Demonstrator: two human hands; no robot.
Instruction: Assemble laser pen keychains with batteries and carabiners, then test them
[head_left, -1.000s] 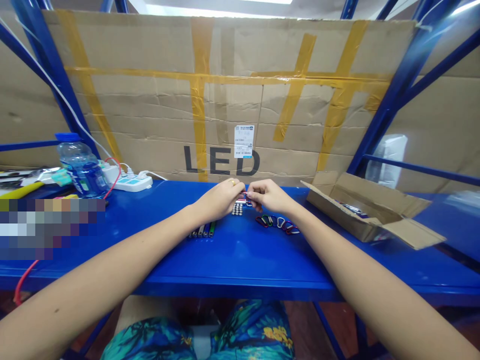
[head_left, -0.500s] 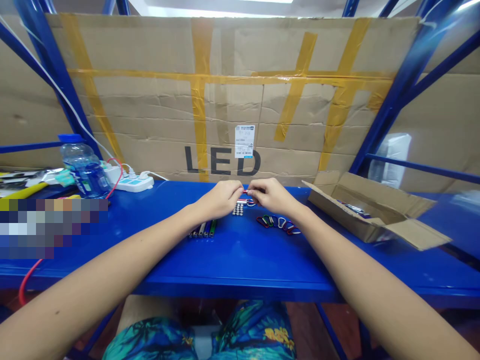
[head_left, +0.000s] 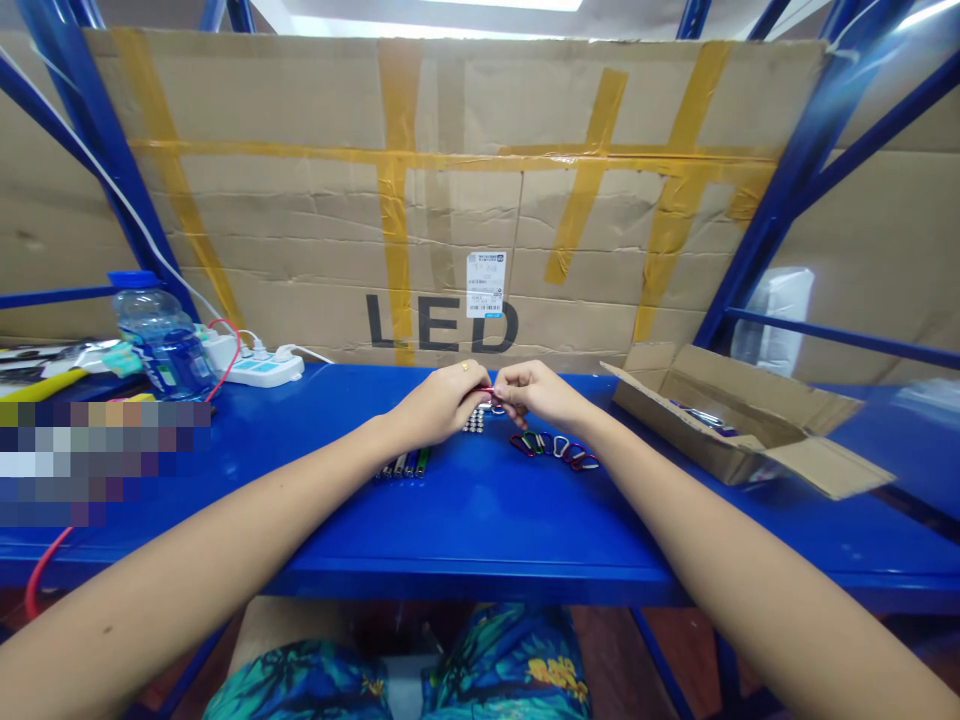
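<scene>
Red, slim, shiny piece (head_left: 487, 391): we have it right between the two hands, above the glossy blue tabletop (head_left: 480, 530); fingers cover much of it, so its full shape is hard for us to make out.
Left hand (head_left: 448, 395): fingers curled in, thumb and fingertips pinching the red piece, and we catch a gold-coloured ring (head_left: 465, 368) on one finger.
Right hand (head_left: 536, 390): here too we see a fingertip pinch, on the piece's right side.
Small round silver studs (head_left: 473, 422): laid in rows, just beside the left hand.
Multicoloured carabiners (head_left: 559, 447): strung out near the right wrist.
Slender tubes, silver, green and dark (head_left: 410, 463): side by side, partly behind the left forearm.
Open brown cardboard box (head_left: 686, 432): over on our right.
</scene>
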